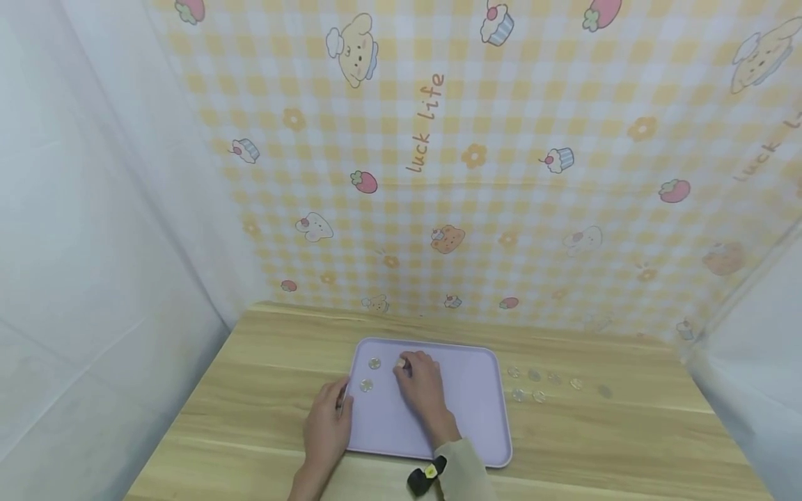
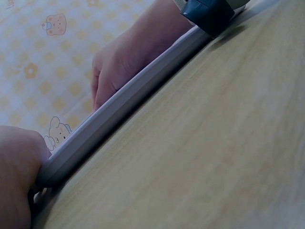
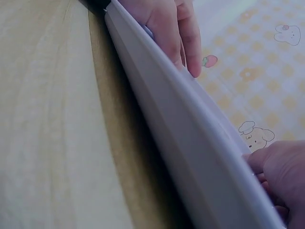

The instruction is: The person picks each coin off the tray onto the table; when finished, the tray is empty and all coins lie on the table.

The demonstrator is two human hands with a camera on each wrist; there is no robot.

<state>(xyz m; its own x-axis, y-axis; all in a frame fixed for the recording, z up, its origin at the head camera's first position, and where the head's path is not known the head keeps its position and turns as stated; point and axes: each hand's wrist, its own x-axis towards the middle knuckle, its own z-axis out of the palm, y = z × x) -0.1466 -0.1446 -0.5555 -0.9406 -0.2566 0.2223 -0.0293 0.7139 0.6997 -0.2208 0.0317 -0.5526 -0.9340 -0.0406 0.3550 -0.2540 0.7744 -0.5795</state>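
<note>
A lilac tray lies on the wooden table. Two small shiny coins lie in its left part, one nearer the person than the other. My right hand is over the tray, right of these coins, and pinches a pale coin between thumb and fingertips. At the tray's left rim, my left hand grips the edge with curled fingers; the palm side is hidden. The left wrist view shows this left hand at the tray's corner. Both hands appear beside the rim in the right wrist view.
Several coin-like discs lie loosely in two rows on the table right of the tray. A black band with a yellow mark is on the right wrist. Behind the table hangs a yellow checked cloth; white sheets flank both sides.
</note>
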